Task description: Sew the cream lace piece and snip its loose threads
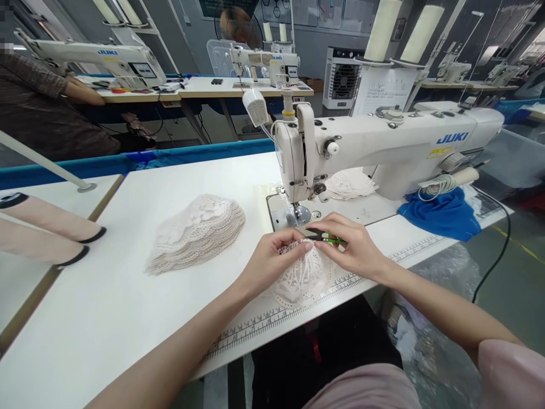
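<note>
A white lace piece (301, 278) lies at the table's front edge, below the sewing machine's needle area. My left hand (279, 255) pinches its upper edge between thumb and fingers. Green-and-black thread snips (330, 237) are held in my right hand (353, 247), their blades pointing left toward the lace edge by my left fingertips. Just behind both hands is the presser foot (297, 213) of a white sewing machine (366, 142). Whether the blades touch the lace or a thread I cannot tell.
A stack of lace pieces (198, 233) sits left of the machine; more lace (351, 183) lies behind its needle. Blue cloth (443, 213) and a cone of cord (443, 183) are at right. A printed ruler (255, 328) runs along the front edge. A person (42, 108) works at back left.
</note>
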The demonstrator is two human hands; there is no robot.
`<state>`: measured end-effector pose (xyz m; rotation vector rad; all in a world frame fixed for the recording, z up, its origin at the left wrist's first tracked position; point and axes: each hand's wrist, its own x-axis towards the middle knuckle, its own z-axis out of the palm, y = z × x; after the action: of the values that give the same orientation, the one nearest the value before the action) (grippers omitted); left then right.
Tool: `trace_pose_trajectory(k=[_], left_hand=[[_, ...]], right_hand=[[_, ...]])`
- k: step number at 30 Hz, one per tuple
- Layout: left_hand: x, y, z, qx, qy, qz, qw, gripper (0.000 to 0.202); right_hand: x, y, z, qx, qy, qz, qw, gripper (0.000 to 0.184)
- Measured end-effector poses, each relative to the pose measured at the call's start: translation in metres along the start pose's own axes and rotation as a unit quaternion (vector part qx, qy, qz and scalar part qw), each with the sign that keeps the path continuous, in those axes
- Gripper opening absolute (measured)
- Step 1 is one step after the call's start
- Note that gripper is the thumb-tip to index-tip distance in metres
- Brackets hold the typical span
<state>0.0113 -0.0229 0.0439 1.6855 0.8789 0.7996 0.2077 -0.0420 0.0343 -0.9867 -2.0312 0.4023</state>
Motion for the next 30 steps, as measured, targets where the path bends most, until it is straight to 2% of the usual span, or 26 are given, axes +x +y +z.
trace_pose_trajectory(k=[5,13,15,18,24,27,30], left_hand=[[0.000,0.007,-0.003,0.026,-0.032,0.022,0.999,0.023],[-0.001,0.003,-0.003,0.026,-0.038,0.024,0.999,0.024],[-0.002,0.002,-0.002,0.028,-0.044,0.022,0.998,0.025],[-0.002,0.002,-0.001,0.032,-0.039,0.018,0.999,0.026],[-0.001,0.004,-0.003,0.025,-0.043,0.003,0.999,0.027],[-0.001,0.003,-0.004,0.011,-0.057,0.003,0.998,0.024],[-0.001,0.003,-0.004,-0.002,-0.063,0.008,0.998,0.025]], right_hand=[[-0.004,0.004,0.003,-0.081,0.049,-0.066,0.993,0.031],[-0.007,0.004,0.002,-0.212,0.015,-0.105,0.972,0.031],[-0.005,0.002,-0.001,-0.194,0.018,-0.094,0.976,0.031],[-0.001,-0.002,-0.008,-0.109,0.014,-0.048,0.993,0.032],[0.003,-0.014,-0.018,0.045,-0.042,0.041,0.997,0.030],[0.002,-0.016,-0.018,0.055,-0.055,0.060,0.995,0.032],[0.000,-0.014,-0.016,0.020,-0.047,0.041,0.998,0.033]])
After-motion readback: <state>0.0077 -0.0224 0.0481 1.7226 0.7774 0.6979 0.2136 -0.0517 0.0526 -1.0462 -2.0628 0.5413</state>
